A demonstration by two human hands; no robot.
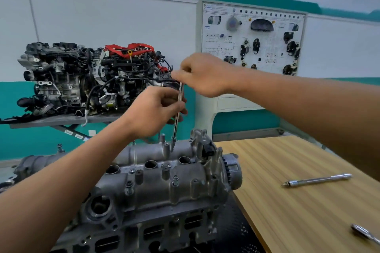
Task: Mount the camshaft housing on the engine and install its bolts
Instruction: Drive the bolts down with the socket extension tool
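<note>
Engine, camshaft housing on top. Long driver, near upright, tip at housing's rear edge: left hand pinches shaft, right hand grips top.

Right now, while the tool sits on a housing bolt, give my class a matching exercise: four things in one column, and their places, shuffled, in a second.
Things
1. long driver
2. spare extension bar
3. ratchet handle
4. complete engine

Places
A. on a stand by the back wall
B. lying flat, mid wooden table
C. upright, gripped by left hand and right hand, tip on a bolt of the camshaft housing
D. at the table's near right edge, cut off by the frame

Pairs: 1-C, 2-B, 3-D, 4-A
</note>
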